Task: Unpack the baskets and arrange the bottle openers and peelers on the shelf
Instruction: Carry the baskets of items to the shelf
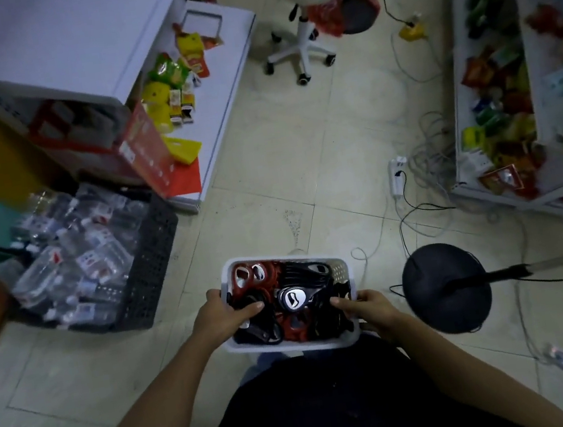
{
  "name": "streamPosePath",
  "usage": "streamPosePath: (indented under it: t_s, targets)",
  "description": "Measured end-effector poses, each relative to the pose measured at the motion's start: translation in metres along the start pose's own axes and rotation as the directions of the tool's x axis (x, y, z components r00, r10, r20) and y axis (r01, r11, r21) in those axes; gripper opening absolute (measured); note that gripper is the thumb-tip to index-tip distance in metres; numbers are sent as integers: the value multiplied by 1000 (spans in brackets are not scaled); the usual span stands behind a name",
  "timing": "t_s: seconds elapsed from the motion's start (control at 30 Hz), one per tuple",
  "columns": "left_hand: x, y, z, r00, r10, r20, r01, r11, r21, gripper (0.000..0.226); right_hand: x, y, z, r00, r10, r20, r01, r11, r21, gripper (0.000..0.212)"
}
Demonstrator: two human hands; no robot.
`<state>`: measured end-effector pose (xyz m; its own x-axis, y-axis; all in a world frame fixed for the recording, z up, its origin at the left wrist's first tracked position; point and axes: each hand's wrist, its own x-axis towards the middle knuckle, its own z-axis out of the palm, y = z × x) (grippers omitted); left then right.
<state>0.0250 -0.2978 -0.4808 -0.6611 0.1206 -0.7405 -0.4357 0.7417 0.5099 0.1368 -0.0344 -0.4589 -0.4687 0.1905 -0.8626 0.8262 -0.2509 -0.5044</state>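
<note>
Over the tiled floor (301,158), from the head view, a person is holding a white basket (341,272) in front of the body. The left hand (222,315) is gripping its left rim and the right hand (368,306) its right rim. Red and black openers and peelers (297,297) are lying heaped inside. This looks like the carrying step. Next, the basket likely needs bringing to the shelf (222,60), well apart on the left, and unpacking.

Probably a small shop: white shelves (215,87) stocked with snack packets (172,71).
</note>
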Motion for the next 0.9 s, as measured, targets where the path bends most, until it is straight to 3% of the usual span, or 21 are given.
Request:
streamPosePath:
  t_s: [0.27, 0.4, 0.63, 0.8, 0.9]
  targets:
    - [84, 97, -29, 1000, 9, 27, -11, 998, 66, 84, 82, -87, -17, 999, 17, -44, -17, 1000, 7, 22]
    - [122, 168, -36, 1000, -12, 10, 11, 995, 100, 90, 127, -163, -44, 997, 27, -70, -26, 1000, 7, 46]
    - [162, 279, -40, 999, 33, -20, -32, 998, 45, 86, 169, -267, -91, 989, -21, -143, 25, 999, 30, 56]
    - [200, 334, -50, 995, 92, -40, -92, 996, -12, 60, 195, -328, -113, 988, -43, -145, 49, 998, 32, 78]
    - [223, 365, -59, 998, 61, -30, -63, 995, -81, 71, 208, -367, -122, 990, -57, -128, 63, 997, 37, 75]
